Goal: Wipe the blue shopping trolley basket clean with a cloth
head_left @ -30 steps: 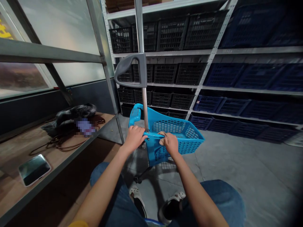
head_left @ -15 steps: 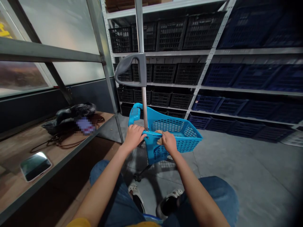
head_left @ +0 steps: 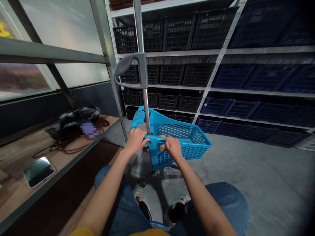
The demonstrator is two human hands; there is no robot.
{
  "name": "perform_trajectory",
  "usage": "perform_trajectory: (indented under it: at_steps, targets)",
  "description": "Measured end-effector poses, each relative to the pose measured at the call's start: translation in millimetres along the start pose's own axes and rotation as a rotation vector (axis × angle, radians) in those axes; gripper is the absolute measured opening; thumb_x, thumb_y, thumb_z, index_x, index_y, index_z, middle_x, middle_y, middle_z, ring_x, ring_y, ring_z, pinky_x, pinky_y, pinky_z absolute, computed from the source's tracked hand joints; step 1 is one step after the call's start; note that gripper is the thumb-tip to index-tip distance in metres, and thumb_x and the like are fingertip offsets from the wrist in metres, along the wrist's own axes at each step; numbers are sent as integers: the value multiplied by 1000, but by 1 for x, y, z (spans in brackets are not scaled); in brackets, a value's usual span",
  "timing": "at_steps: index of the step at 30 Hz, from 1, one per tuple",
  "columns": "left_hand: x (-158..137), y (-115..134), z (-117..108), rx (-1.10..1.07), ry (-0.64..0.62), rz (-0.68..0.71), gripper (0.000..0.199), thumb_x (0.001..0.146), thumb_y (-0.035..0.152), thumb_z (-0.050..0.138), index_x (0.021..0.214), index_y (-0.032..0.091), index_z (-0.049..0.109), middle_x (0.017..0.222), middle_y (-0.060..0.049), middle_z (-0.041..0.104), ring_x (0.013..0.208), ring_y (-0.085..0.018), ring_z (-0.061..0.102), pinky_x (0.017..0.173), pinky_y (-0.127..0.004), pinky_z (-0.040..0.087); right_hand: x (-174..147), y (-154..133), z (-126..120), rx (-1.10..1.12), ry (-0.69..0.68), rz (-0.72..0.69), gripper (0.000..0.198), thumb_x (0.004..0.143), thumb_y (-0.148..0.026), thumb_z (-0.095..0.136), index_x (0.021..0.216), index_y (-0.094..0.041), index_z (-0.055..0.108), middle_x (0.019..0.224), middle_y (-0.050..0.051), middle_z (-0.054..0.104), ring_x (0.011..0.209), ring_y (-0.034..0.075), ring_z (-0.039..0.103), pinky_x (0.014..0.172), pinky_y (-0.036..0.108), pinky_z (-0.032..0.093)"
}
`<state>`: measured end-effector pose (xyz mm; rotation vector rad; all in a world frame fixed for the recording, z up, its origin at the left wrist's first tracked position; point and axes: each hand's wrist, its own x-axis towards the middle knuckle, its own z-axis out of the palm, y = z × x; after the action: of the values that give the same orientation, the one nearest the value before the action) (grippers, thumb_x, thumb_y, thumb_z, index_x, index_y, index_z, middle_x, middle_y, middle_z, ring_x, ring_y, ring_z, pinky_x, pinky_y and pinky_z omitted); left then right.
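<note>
A blue plastic shopping cart basket (head_left: 189,150) with perforated sides stands before my knees. From its near left corner rises a metal pole (head_left: 146,111) carrying a grey loop handle (head_left: 143,70). My left hand (head_left: 135,140) is closed over the cart's blue edge beside the pole's foot. Pinched in my right hand (head_left: 173,148) is a crumpled beige cloth (head_left: 162,146), pressed on the near rim of the basket. Part of the cloth is hidden under the fingers.
At left, a wooden shelf (head_left: 14,154) bears a phone (head_left: 38,171), a dark bundle (head_left: 73,119) and a brown cord. Behind the cart, a white metal rack (head_left: 216,65) holds black crates (head_left: 178,34) and dark blue crates (head_left: 231,75). Grey floor (head_left: 228,167) lies to the right.
The pole and its grey handle have swung slightly left. Both hands have shifted a little left with the cart's near edge, and the cloth has slid left along the rim.
</note>
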<state>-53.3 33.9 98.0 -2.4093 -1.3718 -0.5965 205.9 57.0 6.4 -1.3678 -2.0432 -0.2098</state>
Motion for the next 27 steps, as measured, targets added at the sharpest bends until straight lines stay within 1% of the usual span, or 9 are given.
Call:
perform_trajectory:
  at_steps: [2,4,10,12,16,19,21,24,27]
  targets:
    - [-1,-1,-1,-3,3,-5,28,93,47,57,102,21,62,100,-8,68,99,-27,55,89,-43,35,-13,27,-3,-74,4,90,32,98,-23,35,91,-17,65,85,8,65,84,21,54,77,32,32]
    - [-2,2,-2,9,13,-19,27,92,46,59,101,21,61,99,-9,68,99,-28,54,90,-43,35,-15,30,-6,-111,21,167,33,99,-23,34,87,-17,65,83,8,64,81,21,54,75,32,31]
    - [-2,17,-5,29,12,-39,26,92,45,59,99,20,60,99,-9,67,99,-29,54,91,-44,36,22,-64,0,40,60,64,34,102,-24,32,87,-19,63,82,7,64,80,20,54,76,32,31]
    - [-3,18,-6,10,7,-29,26,93,45,57,101,21,61,101,-9,68,100,-28,54,94,-44,36,27,-79,2,68,83,17,33,102,-25,32,92,-19,63,86,7,64,82,21,54,78,32,32]
    - [-6,17,-4,-24,53,-29,24,93,45,58,101,22,62,106,-7,68,105,-27,53,106,-47,30,8,-40,0,41,16,-77,33,103,-30,32,95,-18,62,87,8,63,84,22,53,78,33,34]
    - [-8,18,-1,-48,90,-58,22,92,43,60,101,23,63,112,-7,68,109,-27,51,111,-49,27,-12,13,-8,68,41,93,38,103,-34,29,86,-19,60,81,7,60,81,22,52,77,33,35]
    - [-9,21,1,-59,94,-72,21,91,42,60,103,24,63,113,-7,68,109,-27,51,111,-50,26,-13,34,-14,168,163,298,42,103,-39,24,86,-20,57,80,7,57,80,23,51,77,35,37]
    - [-9,23,1,-53,86,-83,23,92,43,59,104,24,63,110,-8,68,107,-28,52,111,-50,27,6,31,-21,374,425,546,45,102,-46,19,102,-18,53,93,10,57,89,25,53,82,38,41]
    - [-9,24,0,-39,75,-83,24,92,44,58,104,23,63,108,-8,68,106,-28,52,110,-49,27,29,-2,-18,467,507,491,42,101,-48,25,116,-16,48,111,15,55,104,27,53,90,40,42]
